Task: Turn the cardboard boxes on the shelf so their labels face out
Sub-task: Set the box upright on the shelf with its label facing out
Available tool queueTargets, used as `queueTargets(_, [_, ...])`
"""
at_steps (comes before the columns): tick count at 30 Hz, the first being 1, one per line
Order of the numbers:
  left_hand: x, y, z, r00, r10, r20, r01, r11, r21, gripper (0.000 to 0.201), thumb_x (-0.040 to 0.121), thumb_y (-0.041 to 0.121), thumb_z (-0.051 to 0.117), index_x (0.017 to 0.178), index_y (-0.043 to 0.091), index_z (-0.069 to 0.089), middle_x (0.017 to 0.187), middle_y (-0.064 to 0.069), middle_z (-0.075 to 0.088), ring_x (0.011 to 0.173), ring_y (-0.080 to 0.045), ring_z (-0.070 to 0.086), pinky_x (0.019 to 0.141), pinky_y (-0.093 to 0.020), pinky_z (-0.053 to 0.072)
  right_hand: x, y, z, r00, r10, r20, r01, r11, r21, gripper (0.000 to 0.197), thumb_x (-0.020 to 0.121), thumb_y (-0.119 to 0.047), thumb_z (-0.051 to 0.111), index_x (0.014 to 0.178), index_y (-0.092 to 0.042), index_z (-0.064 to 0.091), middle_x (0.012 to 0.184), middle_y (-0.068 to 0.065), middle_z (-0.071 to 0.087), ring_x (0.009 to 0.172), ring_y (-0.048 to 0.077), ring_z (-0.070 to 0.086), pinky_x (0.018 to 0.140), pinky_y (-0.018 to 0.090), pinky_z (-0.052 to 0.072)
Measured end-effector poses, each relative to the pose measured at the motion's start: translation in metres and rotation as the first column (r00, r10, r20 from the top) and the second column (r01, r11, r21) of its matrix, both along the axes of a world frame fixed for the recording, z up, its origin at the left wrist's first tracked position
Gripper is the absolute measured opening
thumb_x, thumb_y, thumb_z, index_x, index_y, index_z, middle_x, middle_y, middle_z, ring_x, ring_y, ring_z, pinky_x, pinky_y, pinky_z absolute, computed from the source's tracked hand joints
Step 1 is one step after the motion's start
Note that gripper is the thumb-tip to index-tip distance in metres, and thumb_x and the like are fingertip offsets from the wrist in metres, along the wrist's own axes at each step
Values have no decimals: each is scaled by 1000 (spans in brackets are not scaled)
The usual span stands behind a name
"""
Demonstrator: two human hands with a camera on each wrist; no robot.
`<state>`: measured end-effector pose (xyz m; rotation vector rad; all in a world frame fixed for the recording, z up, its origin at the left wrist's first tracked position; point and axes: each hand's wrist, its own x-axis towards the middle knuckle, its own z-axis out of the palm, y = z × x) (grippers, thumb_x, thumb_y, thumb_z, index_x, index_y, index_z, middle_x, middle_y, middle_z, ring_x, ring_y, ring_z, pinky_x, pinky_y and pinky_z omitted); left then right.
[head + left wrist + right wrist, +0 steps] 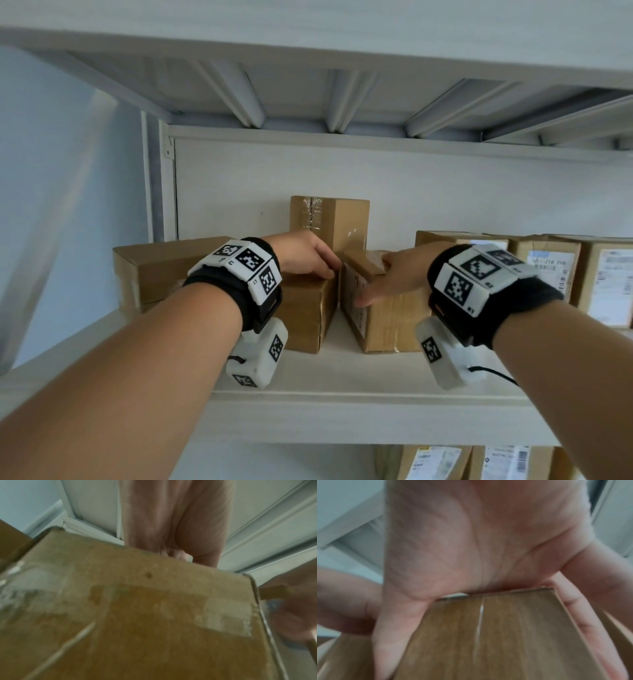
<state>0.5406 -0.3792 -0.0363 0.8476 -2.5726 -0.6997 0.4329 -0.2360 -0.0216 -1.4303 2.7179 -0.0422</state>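
Observation:
Two brown cardboard boxes stand side by side at the middle of the white shelf (359, 377). My left hand (306, 257) lies on top of the plain left box (305, 318), fingers curled over its far top edge; the left wrist view shows that box (137, 615) under the hand (171, 534). My right hand (394, 274) grips the right box (390, 325), thumb down its left side, where a white label (354, 301) faces sideways. In the right wrist view the thumb (393, 635) and fingers (590, 615) straddle the box (488, 635).
A tall taped box (339, 222) stands behind the two. A long box (161, 270) lies at the left. At the right, boxes (548, 270) show labels facing out. The upper shelf's underside (308, 96) hangs overhead. More labelled boxes (435, 462) sit on the shelf below.

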Motion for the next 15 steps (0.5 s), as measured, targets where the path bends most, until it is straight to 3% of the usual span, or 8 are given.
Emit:
queueTargets(2, [1,3,2,1000,-3,25,4,1000,-28,34,86,19,70,119,28,70,126,5,64,118,-16,58,108,-35,42,-3,0,-5,998,-30,-56,30,1000,8,100,65,-75,63,147,-26,33,144,1,48,127,22,49,99,31,44])
queueTargets(4, [1,5,4,998,-23,53,24,999,-25,43,86,16,70,127,27,64,128,7,64,119,-15,57,108,-35,42,-9,1,-4,999,-42,-28,41,999,-34,101,64,-70,66,148,-28,28,148,1,43,128,23,47,101,38,45])
queueTargets(7, [2,9,11,991,-52,122,57,998,-40,74,83,15,73,148,25,38,136,5,59,126,-17,53,112,-37,37,-13,12,12,997,-62,37,68,981,-184,104,68,-62,65,151,-23,18,148,6,41,124,26,49,96,41,50])
queueTargets(10, [2,14,18,986,-66,152,80,993,-86,106,76,19,80,155,25,10,152,-2,40,138,-23,40,114,-37,31,-13,19,33,996,-68,58,85,921,-381,101,67,-66,59,146,-15,24,129,9,54,108,28,58,87,41,53])
queueTargets(12, [0,18,19,982,-107,159,124,987,-99,117,72,19,84,156,23,2,156,-1,33,141,-23,34,114,-35,29,-12,22,43,994,-57,96,97,869,-484,98,66,-65,57,145,-14,26,122,7,53,102,26,55,83,39,52])
queueTargets(15, [-7,19,18,986,-139,93,146,986,-76,121,68,20,86,155,23,2,151,0,39,137,-23,39,113,-40,35,-15,24,55,989,-19,150,107,788,-606,93,68,-56,61,143,-13,27,119,7,53,101,25,51,80,37,46])
